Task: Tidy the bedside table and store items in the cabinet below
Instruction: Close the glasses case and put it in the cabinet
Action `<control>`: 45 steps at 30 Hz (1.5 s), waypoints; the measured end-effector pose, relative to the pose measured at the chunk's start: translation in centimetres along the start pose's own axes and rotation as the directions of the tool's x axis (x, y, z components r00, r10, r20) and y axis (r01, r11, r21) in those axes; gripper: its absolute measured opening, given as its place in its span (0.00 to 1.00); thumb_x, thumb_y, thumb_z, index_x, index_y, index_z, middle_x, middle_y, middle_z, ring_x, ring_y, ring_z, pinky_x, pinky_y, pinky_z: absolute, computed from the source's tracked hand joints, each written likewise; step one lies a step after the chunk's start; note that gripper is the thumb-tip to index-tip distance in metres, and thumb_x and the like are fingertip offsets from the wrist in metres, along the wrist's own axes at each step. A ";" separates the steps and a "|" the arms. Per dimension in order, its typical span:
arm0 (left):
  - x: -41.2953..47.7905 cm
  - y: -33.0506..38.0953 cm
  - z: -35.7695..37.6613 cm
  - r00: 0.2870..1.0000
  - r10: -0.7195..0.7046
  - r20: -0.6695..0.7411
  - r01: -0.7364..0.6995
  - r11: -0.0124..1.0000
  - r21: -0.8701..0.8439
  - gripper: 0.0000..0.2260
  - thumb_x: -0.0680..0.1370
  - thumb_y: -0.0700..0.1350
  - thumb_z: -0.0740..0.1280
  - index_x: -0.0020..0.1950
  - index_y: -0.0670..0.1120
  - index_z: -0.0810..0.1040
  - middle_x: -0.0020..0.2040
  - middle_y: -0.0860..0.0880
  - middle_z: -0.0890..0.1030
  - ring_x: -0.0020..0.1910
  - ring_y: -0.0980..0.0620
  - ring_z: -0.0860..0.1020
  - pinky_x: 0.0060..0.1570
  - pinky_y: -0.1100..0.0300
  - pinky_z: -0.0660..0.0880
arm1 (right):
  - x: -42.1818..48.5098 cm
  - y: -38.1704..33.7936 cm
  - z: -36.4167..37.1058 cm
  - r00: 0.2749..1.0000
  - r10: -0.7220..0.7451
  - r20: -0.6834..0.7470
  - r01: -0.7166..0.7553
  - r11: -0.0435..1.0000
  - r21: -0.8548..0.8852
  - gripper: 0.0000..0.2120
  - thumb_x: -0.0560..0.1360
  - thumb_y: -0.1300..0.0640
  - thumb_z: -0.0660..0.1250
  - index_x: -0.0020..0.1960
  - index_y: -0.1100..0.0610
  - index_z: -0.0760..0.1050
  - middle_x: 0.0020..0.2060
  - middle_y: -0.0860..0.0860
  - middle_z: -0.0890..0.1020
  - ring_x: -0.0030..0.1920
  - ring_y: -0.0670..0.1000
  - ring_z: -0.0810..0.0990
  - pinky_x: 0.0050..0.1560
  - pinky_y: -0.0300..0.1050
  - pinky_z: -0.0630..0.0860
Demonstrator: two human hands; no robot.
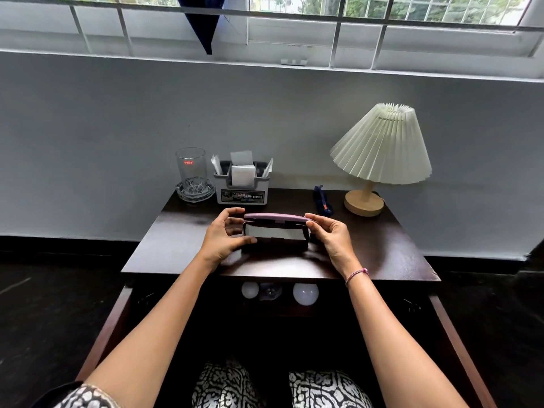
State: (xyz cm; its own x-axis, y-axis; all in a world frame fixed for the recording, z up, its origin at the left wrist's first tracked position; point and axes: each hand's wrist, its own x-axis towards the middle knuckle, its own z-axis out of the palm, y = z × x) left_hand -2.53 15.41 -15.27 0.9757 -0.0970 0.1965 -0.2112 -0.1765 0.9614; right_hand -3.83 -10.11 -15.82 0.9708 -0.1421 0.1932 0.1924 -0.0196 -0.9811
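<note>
Grey wall below a barred window (294,28); against it, a dark wooden bedside table (176,245).

Centre of the tabletop: purple spectacle case (276,218), long side toward you, lid lifted partway, pale lining showing in the gap. Whether its base rests on the wood or sits just above it, you cannot tell from here.

Your left hand (224,235) grips the case's left end, fingers curled over the lid edge, thumb along the lower front. Your right hand (331,234) grips the right end, fingertips on the lid edge. Pink braided bracelet (356,275) on that wrist.

Back left corner: clear tumbler (190,164) with a red label, standing in a cut-glass dish (195,190). Just beside it on the right, a grey organiser (243,193) holding white paper napkins upright.

Back right: lamp (379,148) with a pleated cream shade tilted on a round wooden base. Between organiser and lamp, a small blue item (322,200) lies on the wood; too small to identify.

Below the tabletop the cabinet (294,334) stands open, both doors swung out toward you, interior dark. Two white bulbs (305,293) sit near its upper front edge, with a clear one between them.

Patterned fabric over your knees at the bottom edge.
</note>
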 end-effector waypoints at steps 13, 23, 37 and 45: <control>-0.3 0.1 0.3 0.995 0.013 0.096 -0.014 1.000 0.009 0.35 0.61 0.32 0.79 0.64 0.46 0.71 0.52 0.44 0.79 0.46 0.51 0.79 0.43 0.69 0.78 | 0.4 0.6 0.1 0.953 -0.018 -0.303 -0.044 0.979 -0.197 0.07 0.73 0.53 0.69 0.49 0.55 0.82 0.43 0.55 0.85 0.46 0.56 0.84 0.51 0.58 0.80; -0.1 -0.2 0.6 0.995 0.016 0.103 -0.021 0.999 0.047 0.27 0.58 0.34 0.80 0.50 0.50 0.73 0.46 0.47 0.80 0.42 0.55 0.78 0.38 0.70 0.77 | 0.7 0.2 0.5 0.917 -0.127 -0.378 -0.047 0.906 -0.420 0.05 0.73 0.54 0.70 0.44 0.56 0.80 0.38 0.54 0.84 0.37 0.47 0.78 0.41 0.39 0.72; 0.4 -0.6 0.4 0.998 0.009 0.069 -0.014 0.998 0.067 0.25 0.56 0.39 0.82 0.43 0.52 0.72 0.43 0.48 0.80 0.39 0.55 0.79 0.38 0.69 0.77 | 4.6 -3.4 -0.5 0.898 -0.269 -0.348 -0.104 0.639 -0.762 0.09 0.75 0.51 0.66 0.48 0.55 0.81 0.45 0.58 0.84 0.48 0.60 0.81 0.42 0.47 0.76; 0.4 -0.7 0.5 0.998 0.020 0.061 -0.025 0.997 0.074 0.25 0.56 0.39 0.82 0.43 0.51 0.72 0.43 0.49 0.80 0.38 0.57 0.79 0.38 0.69 0.77 | 7.7 -2.7 0.7 0.946 -0.124 -0.299 -0.255 0.282 -0.925 0.18 0.75 0.48 0.66 0.53 0.63 0.78 0.52 0.61 0.81 0.53 0.61 0.80 0.45 0.48 0.76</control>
State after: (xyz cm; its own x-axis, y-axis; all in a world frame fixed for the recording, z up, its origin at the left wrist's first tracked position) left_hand -1.98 15.00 -15.92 0.9658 -0.1603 0.2038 -0.2390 -0.2461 0.9393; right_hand 3.26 -10.51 -11.63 0.8520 -0.4278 0.3018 -0.3257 -0.8844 -0.3341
